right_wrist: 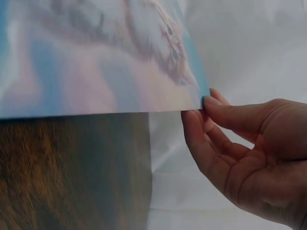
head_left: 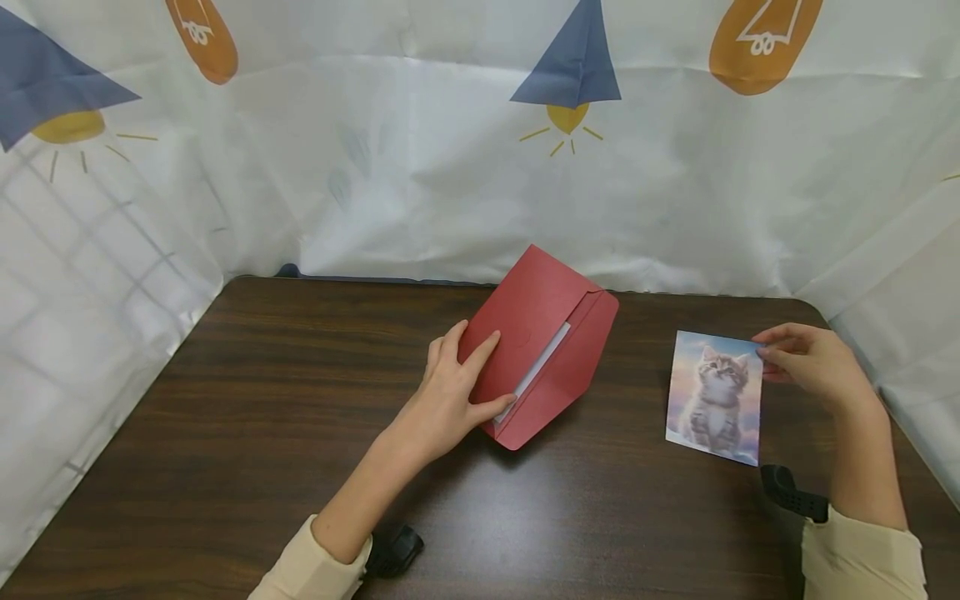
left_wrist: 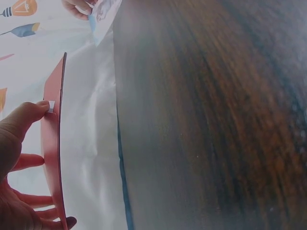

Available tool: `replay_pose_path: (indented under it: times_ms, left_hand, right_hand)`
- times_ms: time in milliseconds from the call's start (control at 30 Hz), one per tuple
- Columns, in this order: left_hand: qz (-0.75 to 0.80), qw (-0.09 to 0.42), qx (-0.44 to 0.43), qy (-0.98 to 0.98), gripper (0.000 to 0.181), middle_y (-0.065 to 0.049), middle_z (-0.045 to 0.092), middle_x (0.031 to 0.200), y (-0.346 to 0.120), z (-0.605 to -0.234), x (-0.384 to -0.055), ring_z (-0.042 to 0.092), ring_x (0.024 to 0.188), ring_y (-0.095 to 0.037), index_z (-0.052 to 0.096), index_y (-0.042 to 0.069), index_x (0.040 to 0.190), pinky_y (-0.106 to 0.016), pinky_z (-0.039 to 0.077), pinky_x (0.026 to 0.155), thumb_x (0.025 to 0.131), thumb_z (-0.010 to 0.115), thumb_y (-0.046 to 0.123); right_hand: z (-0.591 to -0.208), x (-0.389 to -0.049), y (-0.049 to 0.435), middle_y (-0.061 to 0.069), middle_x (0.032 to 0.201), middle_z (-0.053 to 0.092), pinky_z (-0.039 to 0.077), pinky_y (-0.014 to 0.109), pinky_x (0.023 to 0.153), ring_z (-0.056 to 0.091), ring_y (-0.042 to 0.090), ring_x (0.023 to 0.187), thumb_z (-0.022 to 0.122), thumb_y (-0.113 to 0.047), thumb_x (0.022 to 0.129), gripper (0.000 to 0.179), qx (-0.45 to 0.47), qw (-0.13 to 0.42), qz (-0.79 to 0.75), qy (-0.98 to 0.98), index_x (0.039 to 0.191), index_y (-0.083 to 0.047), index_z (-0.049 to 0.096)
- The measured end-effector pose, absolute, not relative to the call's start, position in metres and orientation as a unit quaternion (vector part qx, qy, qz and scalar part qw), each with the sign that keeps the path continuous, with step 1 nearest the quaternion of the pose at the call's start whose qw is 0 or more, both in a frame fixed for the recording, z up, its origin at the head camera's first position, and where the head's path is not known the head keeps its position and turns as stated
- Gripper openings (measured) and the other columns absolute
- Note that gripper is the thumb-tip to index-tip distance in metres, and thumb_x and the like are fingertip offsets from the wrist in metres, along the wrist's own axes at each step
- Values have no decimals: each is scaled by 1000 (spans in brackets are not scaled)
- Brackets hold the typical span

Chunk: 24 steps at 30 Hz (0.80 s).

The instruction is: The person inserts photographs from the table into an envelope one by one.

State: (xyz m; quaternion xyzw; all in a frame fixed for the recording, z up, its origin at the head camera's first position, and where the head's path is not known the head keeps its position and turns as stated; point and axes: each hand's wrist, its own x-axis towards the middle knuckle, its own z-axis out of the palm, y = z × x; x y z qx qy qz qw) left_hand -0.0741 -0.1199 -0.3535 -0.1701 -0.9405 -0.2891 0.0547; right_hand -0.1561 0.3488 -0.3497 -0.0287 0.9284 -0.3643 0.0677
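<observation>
My left hand (head_left: 447, 408) holds a red envelope (head_left: 517, 317) tilted above the middle of the table. Its flap (head_left: 577, 362) is unfolded to the right, and a strip of white paper (head_left: 551, 350) shows in the mouth. In the left wrist view the thumb (left_wrist: 29, 115) lies over the envelope near that paper, while other fingers reach its far edge. Over the table's right side, my right hand (head_left: 813, 362) pinches a card with a kitten picture (head_left: 716, 400) by its upper right corner. The right wrist view shows thumb and fingertips at that corner, with the card (right_wrist: 105, 62) raised.
The dark wood-grain table (head_left: 247, 433) lies under both hands. A white curtain (head_left: 420, 167) printed with lamps and bulbs hangs behind its back edge and along the sides. Black wrist cameras (head_left: 393, 550) sit at both cuffs.
</observation>
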Motion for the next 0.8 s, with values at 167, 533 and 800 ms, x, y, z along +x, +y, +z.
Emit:
replay_pose_path:
  times_ms: [167, 533, 800]
  left_hand:
    - [-291, 55, -168, -940, 81, -28, 26, 165, -120, -353, -74, 28, 148, -47, 48, 6, 158, -53, 59, 95, 90, 86, 29]
    - [-291, 61, -170, -939, 79, -30, 27, 164, -121, -353, -75, 29, 147, -47, 49, 6, 157, -54, 58, 97, 90, 86, 28]
    - [-289, 66, -172, -939, 80, -30, 28, 164, -121, -353, -74, 30, 146, -47, 49, 5, 156, -53, 59, 96, 90, 87, 28]
  right_hand:
    - [-347, -155, 345, 16, 100, 70, 60, 22, 67, 68, 1, 73, 55, -4, 109, 30, -31, 69, -361, 930, 128, 19, 54]
    - [-340, -153, 336, 15, 96, 72, 60, 23, 66, 68, 4, 72, 54, -2, 108, 29, -45, 68, -358, 930, 127, 19, 54]
    - [-337, -152, 333, 20, 101, 72, 60, 22, 67, 70, 4, 72, 55, -4, 108, 30, -50, 68, -359, 929, 128, 18, 55]
